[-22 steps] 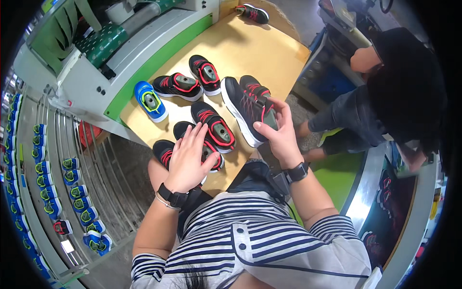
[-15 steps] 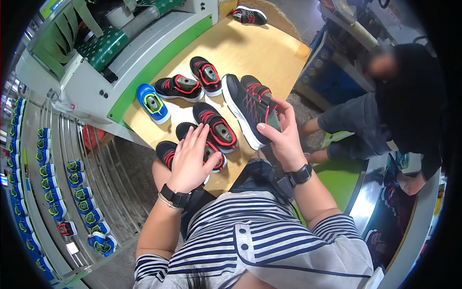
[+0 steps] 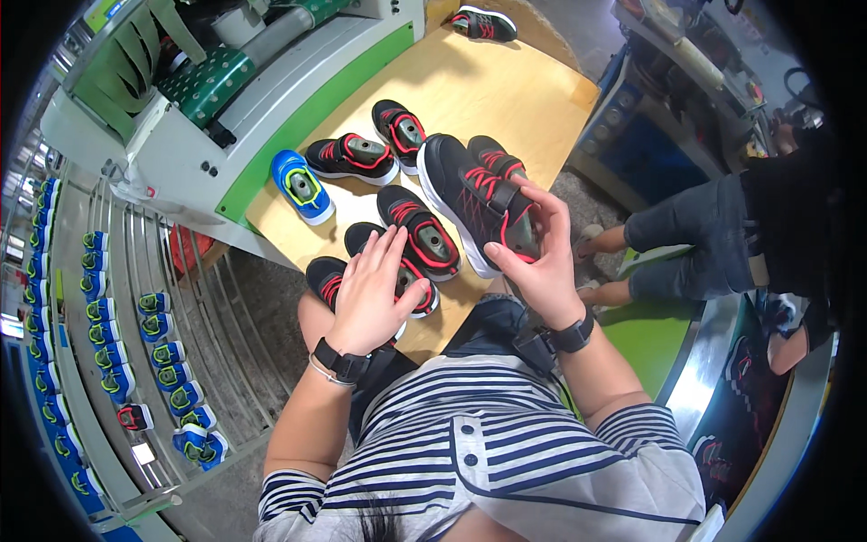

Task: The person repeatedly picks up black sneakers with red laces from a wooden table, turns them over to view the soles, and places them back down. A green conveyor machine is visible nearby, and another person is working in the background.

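Note:
My right hand (image 3: 546, 262) grips a black sneaker (image 3: 462, 191) with red lining, red laces and a white sole, thumb on its near side and fingers at its heel opening. The sneaker is raised above the wooden tabletop (image 3: 492, 81). Fingers stretched out, my left hand (image 3: 375, 294) lies over a black-and-red sneaker (image 3: 424, 298), hiding much of it. Just beyond those fingers stands another black sneaker (image 3: 421, 233) with a grey-green last inside. One more black sneaker (image 3: 325, 275) is partly covered by my left hand.
A blue sneaker (image 3: 303, 188) and several black ones stand farther back, with a single shoe (image 3: 485, 24) at the far edge. Left are racks of blue shoes (image 3: 108, 352) and a machine with a green belt (image 3: 206, 86). Another person (image 3: 695, 230) stands at right.
The sneaker in my right hand has turned, showing more of its laces and opening. My left hand stays over the sneakers. The view has shifted slightly, and the other person has moved.

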The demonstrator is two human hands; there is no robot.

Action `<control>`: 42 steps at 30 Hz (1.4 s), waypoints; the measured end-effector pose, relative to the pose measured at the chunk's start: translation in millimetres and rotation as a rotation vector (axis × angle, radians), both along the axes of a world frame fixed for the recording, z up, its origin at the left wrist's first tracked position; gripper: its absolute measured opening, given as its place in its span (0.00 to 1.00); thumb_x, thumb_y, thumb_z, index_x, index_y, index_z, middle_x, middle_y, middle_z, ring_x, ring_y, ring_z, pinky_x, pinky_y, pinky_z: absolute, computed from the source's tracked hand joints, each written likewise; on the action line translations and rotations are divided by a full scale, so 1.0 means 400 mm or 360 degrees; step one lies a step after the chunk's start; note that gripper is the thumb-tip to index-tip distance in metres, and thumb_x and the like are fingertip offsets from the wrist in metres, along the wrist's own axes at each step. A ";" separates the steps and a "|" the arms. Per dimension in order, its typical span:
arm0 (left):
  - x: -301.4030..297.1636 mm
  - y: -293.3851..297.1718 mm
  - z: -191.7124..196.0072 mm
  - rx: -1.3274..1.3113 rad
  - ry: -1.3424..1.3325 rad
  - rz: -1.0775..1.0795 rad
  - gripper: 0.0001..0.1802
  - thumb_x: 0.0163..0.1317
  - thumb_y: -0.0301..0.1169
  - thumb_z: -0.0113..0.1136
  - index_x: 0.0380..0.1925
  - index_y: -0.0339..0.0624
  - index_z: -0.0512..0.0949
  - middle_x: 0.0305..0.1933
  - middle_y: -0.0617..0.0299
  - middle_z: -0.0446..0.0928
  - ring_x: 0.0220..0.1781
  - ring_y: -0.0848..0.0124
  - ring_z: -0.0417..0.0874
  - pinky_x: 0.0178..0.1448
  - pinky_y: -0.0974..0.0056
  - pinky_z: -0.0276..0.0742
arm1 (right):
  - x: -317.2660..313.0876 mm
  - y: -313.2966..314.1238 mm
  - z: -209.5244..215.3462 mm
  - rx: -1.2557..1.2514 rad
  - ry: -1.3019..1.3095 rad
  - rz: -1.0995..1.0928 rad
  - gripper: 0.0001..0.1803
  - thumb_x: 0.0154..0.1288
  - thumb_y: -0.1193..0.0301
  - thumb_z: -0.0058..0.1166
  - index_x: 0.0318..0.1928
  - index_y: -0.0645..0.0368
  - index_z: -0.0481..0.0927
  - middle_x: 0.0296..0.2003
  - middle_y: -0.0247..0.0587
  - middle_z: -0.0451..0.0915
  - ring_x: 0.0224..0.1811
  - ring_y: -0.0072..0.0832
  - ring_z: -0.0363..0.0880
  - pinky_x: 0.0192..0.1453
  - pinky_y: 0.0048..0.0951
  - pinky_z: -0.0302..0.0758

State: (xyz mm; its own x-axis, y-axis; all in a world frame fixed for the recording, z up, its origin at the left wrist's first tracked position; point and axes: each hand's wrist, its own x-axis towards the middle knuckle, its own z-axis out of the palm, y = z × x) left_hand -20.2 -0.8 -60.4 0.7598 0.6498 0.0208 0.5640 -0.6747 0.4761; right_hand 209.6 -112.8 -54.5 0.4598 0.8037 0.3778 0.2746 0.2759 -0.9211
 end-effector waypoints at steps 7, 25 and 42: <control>-0.002 -0.001 -0.005 0.0026 -0.0006 -0.0006 0.43 0.68 0.49 0.62 0.77 0.39 0.60 0.79 0.46 0.62 0.82 0.48 0.58 0.80 0.45 0.56 | 0.000 0.004 0.016 -0.0054 0.0232 0.0042 0.43 0.60 0.72 0.73 0.70 0.60 0.62 0.71 0.48 0.67 0.71 0.35 0.69 0.77 0.39 0.65; 0.001 -0.001 -0.001 0.0065 0.0026 0.0007 0.44 0.67 0.49 0.64 0.77 0.42 0.61 0.79 0.47 0.64 0.82 0.49 0.61 0.80 0.47 0.58 | -0.006 0.010 -0.011 -0.0038 0.0132 -0.0118 0.42 0.59 0.74 0.72 0.70 0.60 0.63 0.68 0.47 0.70 0.71 0.35 0.70 0.76 0.38 0.65; 0.081 -0.014 0.057 -0.1669 -0.1199 -0.0150 0.26 0.79 0.32 0.55 0.71 0.33 0.66 0.64 0.60 0.78 0.64 0.75 0.77 0.67 0.65 0.74 | -0.092 0.062 0.081 0.0266 0.0339 0.0069 0.45 0.64 0.71 0.70 0.74 0.61 0.56 0.72 0.52 0.63 0.72 0.38 0.67 0.76 0.40 0.65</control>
